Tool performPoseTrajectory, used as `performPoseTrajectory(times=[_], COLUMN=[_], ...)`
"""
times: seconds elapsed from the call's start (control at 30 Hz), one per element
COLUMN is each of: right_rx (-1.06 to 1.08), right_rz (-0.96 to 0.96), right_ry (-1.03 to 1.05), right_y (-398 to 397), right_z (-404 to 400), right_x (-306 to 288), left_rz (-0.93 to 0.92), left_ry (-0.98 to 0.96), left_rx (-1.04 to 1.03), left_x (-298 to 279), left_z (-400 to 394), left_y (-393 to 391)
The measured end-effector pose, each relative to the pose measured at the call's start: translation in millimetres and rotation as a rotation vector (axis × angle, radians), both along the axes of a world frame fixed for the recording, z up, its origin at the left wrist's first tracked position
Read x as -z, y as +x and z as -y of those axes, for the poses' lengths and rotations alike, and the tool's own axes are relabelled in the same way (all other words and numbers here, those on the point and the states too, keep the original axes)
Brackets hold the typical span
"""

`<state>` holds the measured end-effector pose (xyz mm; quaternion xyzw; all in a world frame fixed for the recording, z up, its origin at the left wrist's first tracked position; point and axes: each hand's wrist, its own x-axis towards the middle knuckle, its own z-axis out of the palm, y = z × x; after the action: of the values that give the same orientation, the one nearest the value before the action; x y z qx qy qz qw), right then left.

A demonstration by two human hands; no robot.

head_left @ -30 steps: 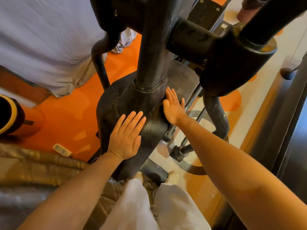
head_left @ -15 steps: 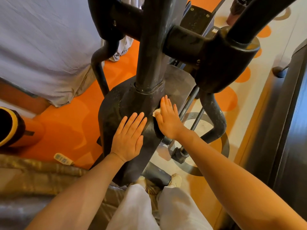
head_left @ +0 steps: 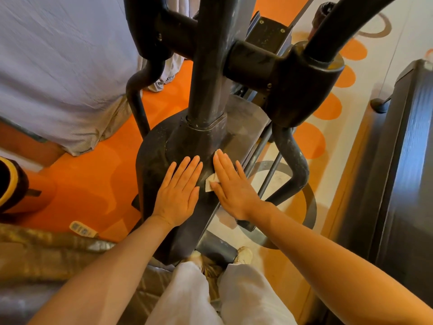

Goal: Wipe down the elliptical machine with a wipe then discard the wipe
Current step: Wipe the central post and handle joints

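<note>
Wipe (head_left: 211, 181) lay pinned under the flat, straight-fingered right hand (head_left: 230, 187) on the elliptical's housing (head_left: 154, 160), peeping out at its nine o'clock edge. Left hand (head_left: 179, 192), also flat and holding nothing, rested just beside it, fingers toward twelve o'clock.

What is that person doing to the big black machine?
The person is cleaning an elliptical machine. The right hand presses a small wipe flat against the dark housing at the base of the centre post. The left hand rests flat beside it on the same housing. The wipe is not thrown away yet.
</note>
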<state>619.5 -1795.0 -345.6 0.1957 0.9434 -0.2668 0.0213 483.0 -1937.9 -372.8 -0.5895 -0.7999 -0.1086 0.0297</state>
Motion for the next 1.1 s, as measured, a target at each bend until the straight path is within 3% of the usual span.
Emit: performPoseTrajectory(times=[0.2, 0.4, 0.93, 1.1], right_rx=[0.207, 0.26, 0.01, 0.036], right_rz=[0.196, 0.303, -0.095, -0.061], right_ry=[-0.11, -0.234, 0.139, 0.177], right_y=[-7, -30, 15, 25], right_z=[-51, -81, 21, 21], right_x=[12, 20, 18, 16], left_rz=[0.038, 0.022, 0.057, 0.048], left_ry=[-0.018, -0.037, 0.001, -0.003], left_rx=[-0.003, -0.024, -0.004, 0.005], left_x=[-3, -3, 0, 3], left_z=[1, 2, 4, 14], left_y=[1, 4, 3, 6])
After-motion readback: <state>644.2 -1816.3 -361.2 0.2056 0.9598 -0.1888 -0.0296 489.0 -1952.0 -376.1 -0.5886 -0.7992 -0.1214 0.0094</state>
